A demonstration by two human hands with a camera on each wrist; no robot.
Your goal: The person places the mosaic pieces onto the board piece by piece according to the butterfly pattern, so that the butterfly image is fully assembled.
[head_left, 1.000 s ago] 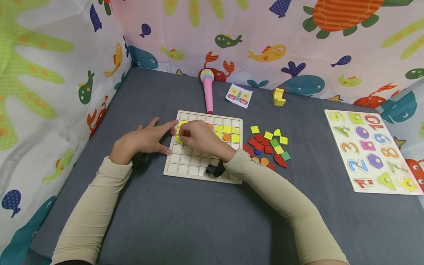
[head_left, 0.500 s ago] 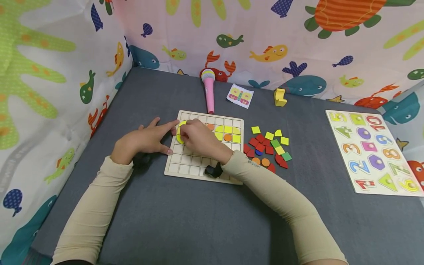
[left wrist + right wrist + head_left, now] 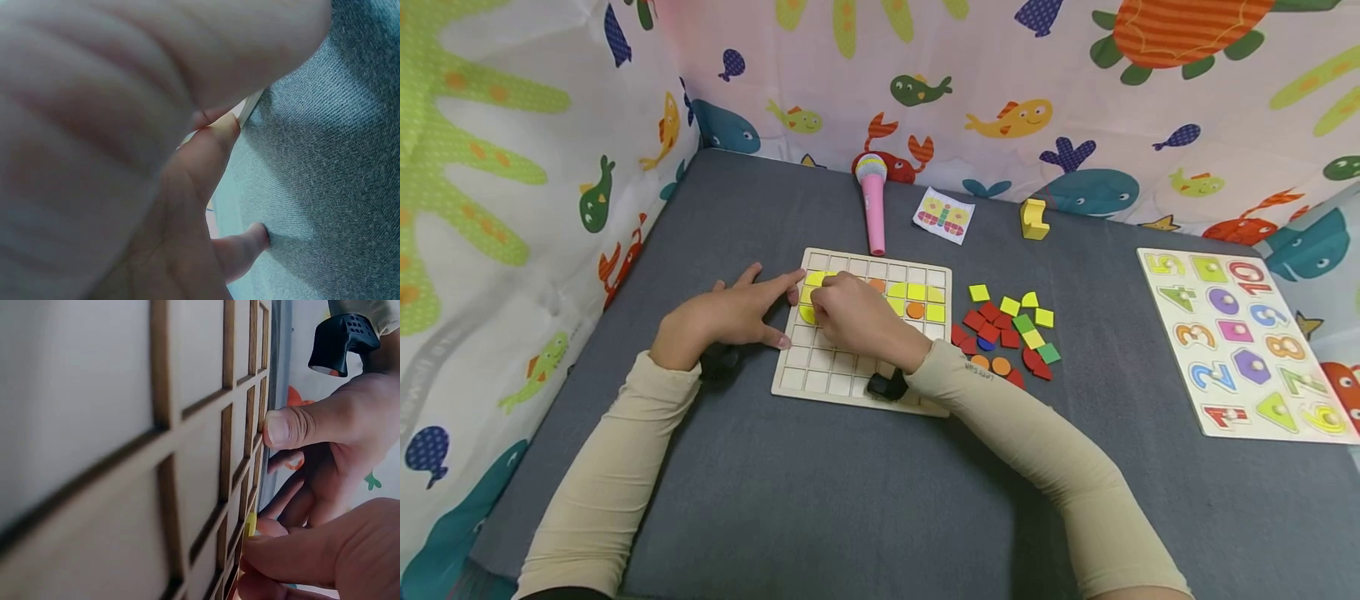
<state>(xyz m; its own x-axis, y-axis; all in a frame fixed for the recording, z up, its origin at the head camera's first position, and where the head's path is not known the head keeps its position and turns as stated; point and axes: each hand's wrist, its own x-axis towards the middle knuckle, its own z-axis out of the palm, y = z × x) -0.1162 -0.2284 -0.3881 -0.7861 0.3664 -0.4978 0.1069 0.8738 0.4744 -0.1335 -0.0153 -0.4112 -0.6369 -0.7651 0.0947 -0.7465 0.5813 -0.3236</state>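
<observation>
A pale wooden grid board lies on the grey surface in the head view. My left hand rests at its left edge, fingers spread, with the thumb and index finger touching the frame. Over the board's upper left part is my right hand, thumb and fingers curled down; its fingertips are hidden from above. In the right wrist view, the right thumb is against the grid beside a yellow piece. Whether a piece is between the fingertips does not show. Yellow tiles and an orange disc sit in the cells.
Loose red, yellow, green, blue and orange pieces lie right of the board. Behind it are a pink toy microphone, a butterfly pattern card and a yellow block. A number puzzle board lies far right.
My right hand has shifted very slightly over the upper left cells, and more yellow shows beside its fingers. My left hand stays in place.
</observation>
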